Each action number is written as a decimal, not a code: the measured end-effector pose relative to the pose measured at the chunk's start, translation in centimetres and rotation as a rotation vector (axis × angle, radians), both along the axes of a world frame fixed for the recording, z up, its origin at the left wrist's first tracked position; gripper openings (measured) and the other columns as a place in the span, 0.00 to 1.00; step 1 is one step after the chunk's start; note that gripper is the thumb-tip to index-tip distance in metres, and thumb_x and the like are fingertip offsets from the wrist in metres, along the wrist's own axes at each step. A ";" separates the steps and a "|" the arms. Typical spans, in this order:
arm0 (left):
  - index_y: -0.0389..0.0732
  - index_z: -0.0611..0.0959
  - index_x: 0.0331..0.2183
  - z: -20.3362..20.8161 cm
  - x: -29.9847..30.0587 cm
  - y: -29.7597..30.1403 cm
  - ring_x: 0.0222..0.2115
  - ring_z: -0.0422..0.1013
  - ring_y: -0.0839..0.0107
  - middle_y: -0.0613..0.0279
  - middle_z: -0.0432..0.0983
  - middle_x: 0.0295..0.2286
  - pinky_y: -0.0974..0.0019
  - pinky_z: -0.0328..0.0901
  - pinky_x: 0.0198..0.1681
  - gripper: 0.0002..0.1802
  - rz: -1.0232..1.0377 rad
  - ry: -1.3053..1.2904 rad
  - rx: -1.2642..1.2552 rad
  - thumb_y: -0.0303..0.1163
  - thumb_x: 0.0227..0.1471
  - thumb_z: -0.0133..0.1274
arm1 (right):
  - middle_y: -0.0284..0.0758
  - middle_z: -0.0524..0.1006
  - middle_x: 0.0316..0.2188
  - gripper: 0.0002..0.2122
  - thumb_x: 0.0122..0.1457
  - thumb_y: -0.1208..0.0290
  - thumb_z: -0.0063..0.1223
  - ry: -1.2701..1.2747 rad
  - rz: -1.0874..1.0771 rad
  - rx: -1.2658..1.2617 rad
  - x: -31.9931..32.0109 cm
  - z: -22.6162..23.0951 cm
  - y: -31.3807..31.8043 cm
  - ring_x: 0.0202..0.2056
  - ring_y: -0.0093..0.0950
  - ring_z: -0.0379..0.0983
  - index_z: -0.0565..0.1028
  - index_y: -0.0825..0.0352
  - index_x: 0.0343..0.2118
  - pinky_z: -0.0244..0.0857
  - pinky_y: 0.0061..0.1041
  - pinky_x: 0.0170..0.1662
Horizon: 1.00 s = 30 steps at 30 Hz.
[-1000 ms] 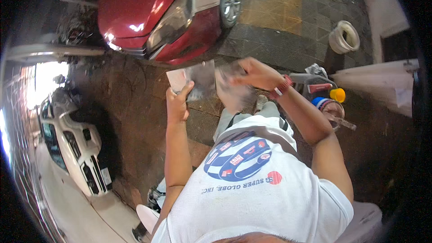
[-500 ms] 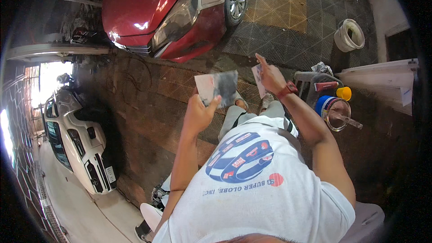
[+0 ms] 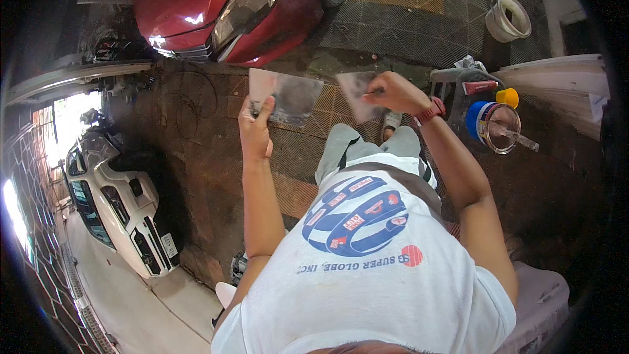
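Observation:
My left hand (image 3: pixel 255 128) grips the lower left edge of a flat putty spreader (image 3: pixel 288 97), pale at its left end and smeared dark grey over the rest. The thumb lies on top of it. A little to the right, my right hand (image 3: pixel 401 92) pinches a second thin, pale putty spreader (image 3: pixel 354 94) with a greyish smear. The two spreaders are apart, both held above the floor in front of my knees. Part of the second spreader is hidden behind my right fingers.
Ahead stands a red car (image 3: pixel 275 33); a white car (image 3: pixel 124 216) is at left. At right, a grey stool (image 3: pixel 444 77) bears a red tube (image 3: pixel 481 86) and a yellow cap (image 3: pixel 507 97), beside an open blue can (image 3: pixel 479 118) with a stick. A white bucket (image 3: pixel 499 26) stands farther off.
Both hands have moved farther forward, the left one also to the left. The right spreader has swung out leftward, showing more of its face. The whole view has shifted slightly.

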<state>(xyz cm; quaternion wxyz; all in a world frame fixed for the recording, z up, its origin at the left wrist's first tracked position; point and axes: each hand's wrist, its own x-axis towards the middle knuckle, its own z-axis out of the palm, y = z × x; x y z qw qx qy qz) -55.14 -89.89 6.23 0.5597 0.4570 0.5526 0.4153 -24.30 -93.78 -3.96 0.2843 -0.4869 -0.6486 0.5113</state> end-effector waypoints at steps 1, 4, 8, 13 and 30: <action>0.34 0.83 0.46 0.3 -0.2 -0.2 0.39 0.75 0.77 0.66 0.82 0.38 0.70 0.68 0.45 0.19 -0.127 0.105 -0.008 0.35 0.58 0.65 | 0.44 0.85 0.36 0.19 0.60 0.56 0.64 0.019 -0.111 0.089 -0.6 -1.6 -1.2 0.35 0.31 0.81 0.83 0.72 0.38 0.72 0.35 0.41; 0.35 0.83 0.46 -0.4 -0.8 -1.4 0.36 0.74 0.79 0.67 0.82 0.38 0.72 0.67 0.43 0.17 -0.543 0.387 -0.096 0.33 0.58 0.64 | 0.43 0.85 0.36 0.19 0.59 0.56 0.65 0.115 -0.273 0.128 -4.0 1.3 -2.0 0.35 0.29 0.80 0.83 0.73 0.38 0.71 0.33 0.41; 0.35 0.83 0.47 -0.3 -3.1 -1.9 0.37 0.74 0.78 0.66 0.82 0.40 0.71 0.67 0.44 0.18 -0.566 0.148 -0.008 0.33 0.58 0.65 | 0.41 0.84 0.32 0.18 0.59 0.56 0.65 -0.054 -0.127 0.019 -9.0 3.9 -4.2 0.32 0.28 0.78 0.82 0.72 0.37 0.71 0.31 0.39; 0.34 0.82 0.48 -0.3 -11.9 -2.3 0.40 0.74 0.78 0.65 0.82 0.41 0.71 0.67 0.46 0.19 -0.158 0.036 0.204 0.33 0.58 0.66 | 0.38 0.84 0.42 0.09 0.57 0.74 0.66 0.021 -0.487 0.235 -12.9 0.2 -9.3 0.40 0.26 0.79 0.80 0.67 0.39 0.74 0.32 0.42; 0.34 0.78 0.49 -2.5 -17.5 -11.8 0.42 0.72 0.71 0.60 0.76 0.42 0.65 0.68 0.50 0.40 -0.555 0.132 -0.150 0.67 0.63 0.45 | 0.48 0.77 0.47 0.24 0.65 0.59 0.61 0.492 -1.248 -0.016 -25.5 4.4 -12.2 0.49 0.31 0.73 0.72 0.76 0.52 0.68 0.36 0.54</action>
